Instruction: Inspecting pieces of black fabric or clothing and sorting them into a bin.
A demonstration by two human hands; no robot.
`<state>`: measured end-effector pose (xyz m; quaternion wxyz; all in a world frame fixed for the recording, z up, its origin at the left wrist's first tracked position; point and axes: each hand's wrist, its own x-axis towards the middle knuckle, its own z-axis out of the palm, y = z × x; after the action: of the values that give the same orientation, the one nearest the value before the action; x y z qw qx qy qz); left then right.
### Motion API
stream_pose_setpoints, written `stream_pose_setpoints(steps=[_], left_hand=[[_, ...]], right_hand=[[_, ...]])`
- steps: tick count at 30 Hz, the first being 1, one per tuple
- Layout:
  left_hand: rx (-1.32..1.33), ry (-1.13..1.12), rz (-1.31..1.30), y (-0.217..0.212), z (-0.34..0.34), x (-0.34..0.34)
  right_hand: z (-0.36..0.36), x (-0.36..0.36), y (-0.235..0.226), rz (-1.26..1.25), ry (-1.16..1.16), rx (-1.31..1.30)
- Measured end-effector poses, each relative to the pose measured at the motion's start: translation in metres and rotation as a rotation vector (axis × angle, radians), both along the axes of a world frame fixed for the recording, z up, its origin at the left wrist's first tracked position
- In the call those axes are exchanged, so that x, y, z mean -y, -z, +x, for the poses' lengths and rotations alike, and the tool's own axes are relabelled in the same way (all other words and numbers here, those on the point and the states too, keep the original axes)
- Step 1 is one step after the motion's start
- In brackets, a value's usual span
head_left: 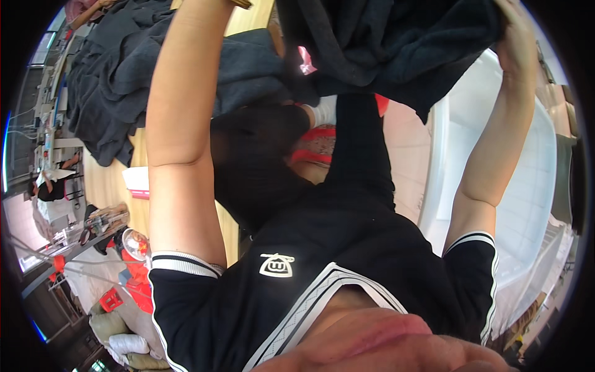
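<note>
Site: a workshop, probably for textile or garment work. Main evidence is loose cloth in quantity: a dark grey heap (111, 80) at 10 o'clock, spread over a pale wooden table (102, 186) at 9 o'clock, plus more dark cloth (396, 37) at 1 o'clock. Large white tub (527, 180) at 3 o'clock, of bulk-container size beside the seat. At least 2 other people present: 1 in black (52, 186) at 9 o'clock, 1 bare forearm (87, 15) at 10 o'clock. Long equipment row (46, 124) between 9 and 10 o'clock; machine type too small to tell. Red plastic basket (111, 300) at 8 o'clock.
</note>
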<state>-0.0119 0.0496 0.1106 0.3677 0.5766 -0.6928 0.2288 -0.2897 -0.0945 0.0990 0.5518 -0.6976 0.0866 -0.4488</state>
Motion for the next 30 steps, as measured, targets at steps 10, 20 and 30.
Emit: stream_pose_setpoints(steps=[10,20,30], left_hand=[[-0.93,0.383,0.8,0.127,-0.008,0.001],[-1.352,0.566,0.637,0.151,-0.013,-0.039],[-1.512,0.488,0.624,0.15,-0.022,-0.042]], right_hand=[[0.07,-0.08,0.104,-1.133,-0.181,-0.391],[0.075,-0.048,0.129,-1.13,0.063,0.014],[0.066,-0.053,0.117,-0.89,0.045,-0.146]])
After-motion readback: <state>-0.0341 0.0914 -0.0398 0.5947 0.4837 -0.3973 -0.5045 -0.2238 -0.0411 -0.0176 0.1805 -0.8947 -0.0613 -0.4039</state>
